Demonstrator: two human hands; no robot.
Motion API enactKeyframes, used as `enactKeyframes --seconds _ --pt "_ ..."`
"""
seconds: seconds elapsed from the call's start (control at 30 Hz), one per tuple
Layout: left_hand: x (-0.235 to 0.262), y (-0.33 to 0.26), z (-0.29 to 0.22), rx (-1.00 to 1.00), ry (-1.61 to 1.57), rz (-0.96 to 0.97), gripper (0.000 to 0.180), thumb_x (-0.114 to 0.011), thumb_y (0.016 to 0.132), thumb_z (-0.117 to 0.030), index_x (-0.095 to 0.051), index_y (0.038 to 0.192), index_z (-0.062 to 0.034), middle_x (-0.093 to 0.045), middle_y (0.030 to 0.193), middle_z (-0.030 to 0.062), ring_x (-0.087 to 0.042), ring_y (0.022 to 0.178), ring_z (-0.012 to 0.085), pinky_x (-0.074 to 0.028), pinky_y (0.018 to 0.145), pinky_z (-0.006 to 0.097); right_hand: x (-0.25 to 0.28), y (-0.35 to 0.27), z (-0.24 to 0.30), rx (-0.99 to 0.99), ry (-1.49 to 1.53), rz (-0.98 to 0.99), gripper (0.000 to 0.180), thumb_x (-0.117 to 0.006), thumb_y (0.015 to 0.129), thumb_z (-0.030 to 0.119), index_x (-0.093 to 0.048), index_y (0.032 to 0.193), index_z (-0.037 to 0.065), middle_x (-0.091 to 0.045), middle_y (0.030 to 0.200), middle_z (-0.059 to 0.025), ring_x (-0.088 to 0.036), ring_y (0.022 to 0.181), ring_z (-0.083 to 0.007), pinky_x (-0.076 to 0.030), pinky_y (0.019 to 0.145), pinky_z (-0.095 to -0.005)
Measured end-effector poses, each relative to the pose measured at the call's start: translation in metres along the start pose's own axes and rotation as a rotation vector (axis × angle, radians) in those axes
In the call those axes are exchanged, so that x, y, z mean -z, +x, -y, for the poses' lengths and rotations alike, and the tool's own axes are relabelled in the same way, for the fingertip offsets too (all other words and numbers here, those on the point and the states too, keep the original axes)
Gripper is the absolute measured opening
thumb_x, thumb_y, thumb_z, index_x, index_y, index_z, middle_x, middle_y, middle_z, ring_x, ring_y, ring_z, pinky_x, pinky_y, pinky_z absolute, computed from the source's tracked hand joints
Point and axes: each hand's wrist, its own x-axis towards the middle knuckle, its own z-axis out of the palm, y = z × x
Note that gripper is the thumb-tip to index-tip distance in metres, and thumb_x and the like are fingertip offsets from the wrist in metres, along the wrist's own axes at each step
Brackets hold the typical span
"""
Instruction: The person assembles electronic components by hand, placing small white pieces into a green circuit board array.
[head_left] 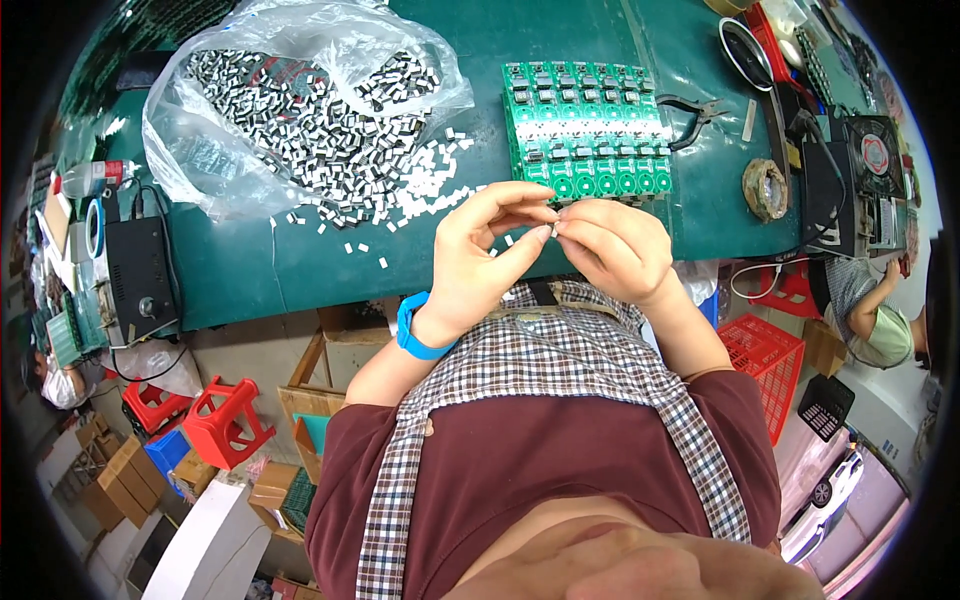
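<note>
My left hand (482,244), with a blue band at the wrist, and my right hand (622,246) meet fingertip to fingertip at the table's near edge. Between their pinched fingers is a small white piece (554,231), mostly covered by the fingertips. Just beyond my hands lies a block of green circuit boards (590,130) in rows, fitted with small components. To the left, a large heap of small black-and-white rectangular pieces (340,150) spills out of a clear plastic bag (180,160). Several white pieces (425,180) lie loose beside the heap.
Pliers (697,118) with dark handles rest right of the boards on the green table (330,265). Farther right is a roll of tape (764,190). A black box with a knob (143,275) stands at the left edge. Red stools (228,420) and a red crate (762,365) are below.
</note>
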Motion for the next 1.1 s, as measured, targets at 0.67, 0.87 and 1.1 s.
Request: enactKeyframes --seconds 0.67,0.87,1.1 --pt "0.001 0.001 0.001 -0.289 0.309 0.124 0.01 -0.064 0.081 -0.005 -0.055 0.085 -0.0015 -0.057 0.081 0.0097 -0.058 0.072 0.0237 -0.047 0.064 0.032 0.012 0.002 0.012 -0.516 0.574 0.016 0.022 -0.073 0.068 -0.002 -0.065 0.089 0.0 -0.066 0.086 -0.0111 -0.065 0.08 -0.0189 -0.054 0.07 -0.0279" --pt "0.002 0.0 0.002 -0.36 0.343 0.145 0.011 -0.063 0.082 -0.007 -0.053 0.085 -0.0019 -0.057 0.08 0.0104 -0.058 0.071 0.0248 -0.047 0.062 0.032 0.016 0.002 0.015 -0.524 0.661 0.068 0.021 -0.072 0.07 -0.003 -0.064 0.089 -0.002 -0.064 0.091 -0.012 -0.064 0.083 -0.018 -0.055 0.073 -0.0275" --pt "0.001 0.0 0.003 -0.385 0.33 0.164 0.012 -0.064 0.082 -0.007 -0.054 0.084 -0.0016 -0.057 0.079 0.0105 -0.058 0.07 0.0246 -0.047 0.06 0.031 0.012 0.003 0.02 -0.608 0.725 0.073 0.021 -0.074 0.069 0.0 -0.062 0.087 -0.001 -0.063 0.087 -0.0103 -0.061 0.082 -0.0154 -0.053 0.071 -0.0261"
